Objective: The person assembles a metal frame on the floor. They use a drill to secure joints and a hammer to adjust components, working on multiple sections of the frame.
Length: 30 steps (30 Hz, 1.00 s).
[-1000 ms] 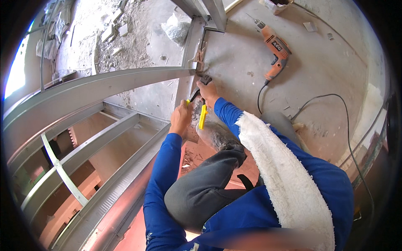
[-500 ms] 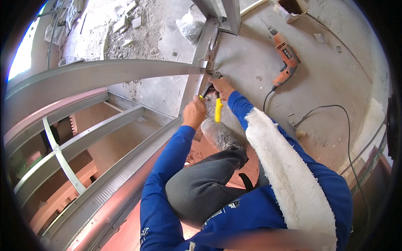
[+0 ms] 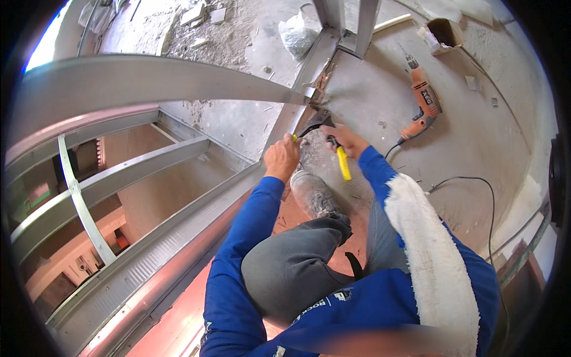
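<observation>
You steady a yellow-handled hand tool (image 3: 315, 123) with both hands by the metal beam (image 3: 178, 80).
The tool lies just beside the beam's right end, its handles spread; whether its head touches metal there, you cannot tell. Your left hand (image 3: 281, 157) curls closed around one handle, and your right hand (image 3: 346, 141) wraps the other above its yellow grip, fingertips partly hidden. The step looks like positioning; the next move seems to call for a steady head and even pressure on both handles.

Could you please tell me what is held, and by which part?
A yellow-handled tool; left hand grips one handle, right hand is at the other handle, grip unclear.
</observation>
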Available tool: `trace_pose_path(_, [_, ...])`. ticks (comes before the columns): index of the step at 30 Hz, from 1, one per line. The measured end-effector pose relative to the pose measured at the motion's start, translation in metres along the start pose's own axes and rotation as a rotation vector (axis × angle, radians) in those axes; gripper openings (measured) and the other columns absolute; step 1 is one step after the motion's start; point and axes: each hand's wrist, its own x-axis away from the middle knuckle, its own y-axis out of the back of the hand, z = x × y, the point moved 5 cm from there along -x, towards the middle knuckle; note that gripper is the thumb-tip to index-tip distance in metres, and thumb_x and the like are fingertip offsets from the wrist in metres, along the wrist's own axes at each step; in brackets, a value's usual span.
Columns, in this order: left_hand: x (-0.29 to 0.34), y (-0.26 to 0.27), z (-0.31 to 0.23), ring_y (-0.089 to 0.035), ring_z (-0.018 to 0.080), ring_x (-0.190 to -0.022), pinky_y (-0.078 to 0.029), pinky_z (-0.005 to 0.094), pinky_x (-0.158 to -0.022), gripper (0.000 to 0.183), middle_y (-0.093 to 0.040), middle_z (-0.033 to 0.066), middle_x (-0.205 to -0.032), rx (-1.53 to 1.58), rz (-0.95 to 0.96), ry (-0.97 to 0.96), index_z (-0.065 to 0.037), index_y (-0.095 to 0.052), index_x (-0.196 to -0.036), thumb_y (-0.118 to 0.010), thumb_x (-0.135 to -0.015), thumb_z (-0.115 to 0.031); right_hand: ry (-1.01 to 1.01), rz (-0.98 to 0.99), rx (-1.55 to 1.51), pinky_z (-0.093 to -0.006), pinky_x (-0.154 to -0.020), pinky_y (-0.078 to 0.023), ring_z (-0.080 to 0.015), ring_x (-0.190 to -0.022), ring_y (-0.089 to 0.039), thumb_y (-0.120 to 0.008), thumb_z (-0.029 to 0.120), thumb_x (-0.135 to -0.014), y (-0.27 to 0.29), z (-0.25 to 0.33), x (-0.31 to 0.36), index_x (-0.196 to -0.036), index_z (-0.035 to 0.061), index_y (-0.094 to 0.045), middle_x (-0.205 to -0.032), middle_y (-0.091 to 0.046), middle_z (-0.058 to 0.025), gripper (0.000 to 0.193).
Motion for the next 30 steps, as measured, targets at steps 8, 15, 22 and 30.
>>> trace_pose_path(8, [-0.006, 0.004, 0.010, -0.069, 0.0442, -0.079, -0.053, 0.0536, -0.068, 0.043, -0.071, 0.0235, -0.081, 0.050, 0.005, -0.038, -0.006, -0.065, -0.097, -0.054, -0.099, -0.048, 0.390, -0.503, 0.034, -0.0305, -0.058, -0.056, -0.0180, -0.073, -0.067, -0.070, 0.035, -0.093, 0.041, 0.135, -0.009, -0.115, 0.0000, -0.063, -0.094, -0.066, -0.0080, 0.042])
trace_pose_path(15, [-0.006, 0.006, 0.010, -0.069, 0.0443, -0.081, -0.053, 0.0529, -0.070, 0.044, -0.071, 0.0237, -0.082, 0.064, -0.008, -0.047, -0.005, -0.064, -0.093, -0.052, -0.100, -0.047, 0.414, -0.590, 0.227, -0.0351, -0.059, -0.056, -0.0188, -0.073, -0.066, -0.062, 0.037, -0.097, 0.030, 0.143, -0.087, -0.106, 0.0055, -0.068, -0.087, -0.068, -0.0058, 0.033])
trace_pose_path(22, [-0.007, 0.007, 0.012, -0.070, 0.0444, -0.080, -0.054, 0.0526, -0.070, 0.046, -0.071, 0.0239, -0.082, 0.082, 0.012, -0.037, -0.005, -0.068, -0.097, -0.052, -0.099, -0.048, 0.674, -0.731, 0.824, -0.0411, -0.069, -0.055, -0.0251, -0.063, -0.067, -0.054, 0.050, -0.096, 0.047, 0.165, -0.089, -0.091, 0.0009, -0.068, -0.072, -0.068, -0.0158, 0.051])
trace_pose_path(30, [-0.006, 0.010, 0.005, -0.069, 0.0444, -0.085, -0.053, 0.0528, -0.074, 0.048, -0.071, 0.0243, -0.086, 0.081, 0.034, -0.010, -0.004, -0.067, -0.096, -0.052, -0.099, -0.049, 0.596, -0.400, 0.579, -0.0415, -0.072, -0.055, -0.0256, -0.062, -0.066, -0.055, 0.043, -0.097, 0.069, 0.173, -0.106, -0.089, 0.0029, -0.067, -0.070, -0.065, -0.0151, 0.043])
